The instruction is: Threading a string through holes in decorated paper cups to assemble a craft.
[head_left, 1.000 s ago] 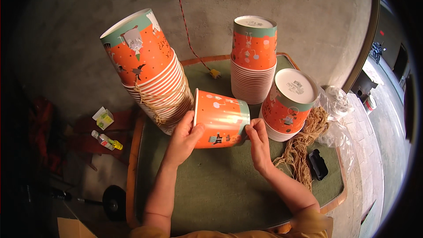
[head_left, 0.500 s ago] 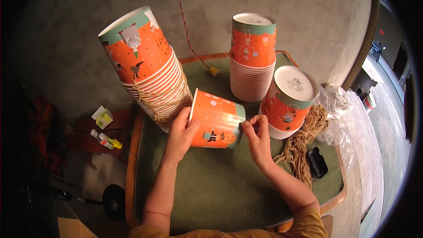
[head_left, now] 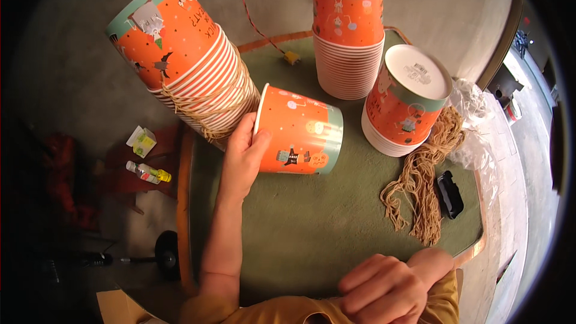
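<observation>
Drawing the right hand (head_left: 384, 288) off the cup (head_left: 297, 132) toward the shirt (head_left: 279, 312), curling its fingers; impossible to tell whether empty. Clasping the cup's rim in the left hand (head_left: 243, 159), holding it sideways over the table (head_left: 288, 228), between the leaning stack (head_left: 192, 72) and the short stack (head_left: 405, 111), presumably gripping there to steady it one-handed.

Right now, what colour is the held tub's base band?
The band is muted green, best in the head view.
</observation>
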Motion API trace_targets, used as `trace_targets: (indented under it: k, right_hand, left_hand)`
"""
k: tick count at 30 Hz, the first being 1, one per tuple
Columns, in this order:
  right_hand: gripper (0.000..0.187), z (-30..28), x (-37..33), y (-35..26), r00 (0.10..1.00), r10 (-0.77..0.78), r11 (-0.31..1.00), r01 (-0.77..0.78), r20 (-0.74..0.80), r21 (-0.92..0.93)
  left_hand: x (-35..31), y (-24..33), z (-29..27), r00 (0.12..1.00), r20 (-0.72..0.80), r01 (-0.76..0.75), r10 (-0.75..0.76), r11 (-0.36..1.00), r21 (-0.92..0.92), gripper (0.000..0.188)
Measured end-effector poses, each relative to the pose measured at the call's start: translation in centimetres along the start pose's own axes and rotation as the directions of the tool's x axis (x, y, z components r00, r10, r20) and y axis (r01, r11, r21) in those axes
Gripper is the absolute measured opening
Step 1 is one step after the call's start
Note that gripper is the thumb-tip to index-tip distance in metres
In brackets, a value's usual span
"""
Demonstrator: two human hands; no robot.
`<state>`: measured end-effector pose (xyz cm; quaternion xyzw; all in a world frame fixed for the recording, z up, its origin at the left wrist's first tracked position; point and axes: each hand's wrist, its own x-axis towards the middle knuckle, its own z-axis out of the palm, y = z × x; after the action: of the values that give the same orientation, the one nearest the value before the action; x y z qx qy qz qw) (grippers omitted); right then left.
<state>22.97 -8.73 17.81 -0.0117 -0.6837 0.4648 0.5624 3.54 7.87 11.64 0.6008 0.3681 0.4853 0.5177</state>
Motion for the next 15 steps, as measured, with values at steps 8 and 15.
trace_targets:
  k: [8, 15]
  right_hand:
    - [0.053, -0.8, 0.0, 0.0, 0.997, -0.068, 0.991, 0.07, -0.026, 0.112]
    - [0.053, -0.6, -0.1, 0.7, 1.0, -0.017, 0.999, 0.017, 0.011, 0.047]
  left_hand:
    - [-0.5, 0.3, 0.0, 0.998, 0.068, 0.017, -0.011, 0.996, -0.089, 0.022]
    - [-0.6, 0.5, 0.1, 0.988, 0.147, 0.057, -0.043, 0.994, -0.09, 0.04]
